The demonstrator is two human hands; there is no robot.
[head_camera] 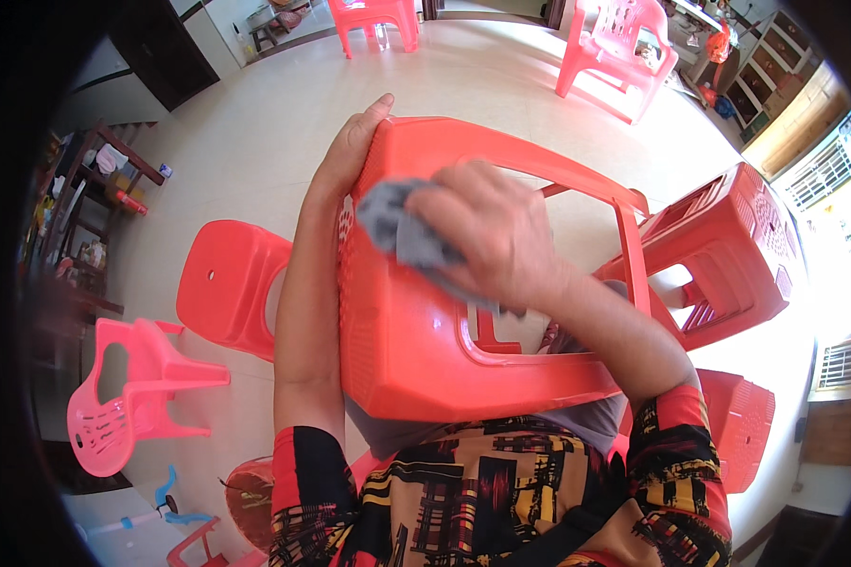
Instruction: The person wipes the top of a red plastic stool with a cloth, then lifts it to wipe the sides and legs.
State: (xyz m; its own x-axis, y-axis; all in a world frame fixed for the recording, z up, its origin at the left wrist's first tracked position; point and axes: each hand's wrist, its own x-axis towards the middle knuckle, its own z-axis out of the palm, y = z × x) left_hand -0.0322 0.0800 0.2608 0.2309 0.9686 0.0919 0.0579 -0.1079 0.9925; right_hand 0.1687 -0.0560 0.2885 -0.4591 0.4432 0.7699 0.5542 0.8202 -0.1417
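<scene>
A red plastic stool (425,354) lies on its side across the person's lap, its perforated seat facing left and its open leg frame toward the right. My left hand (354,149) holds the stool at the far corner of the seat, thumb along the edge and fingers partly hidden. Bunched in my right hand (496,234) is a grey cloth (386,216), pressed against the stool's upper side near the seat. The right hand and cloth are slightly blurred.
On the left stand another red stool (220,283) and a pink plastic armchair (142,390). Stacked red stools (737,248) rise on the right, with another red stool (737,432) below them. A pink armchair (617,57) stands on the tiled floor (255,120) farther off.
</scene>
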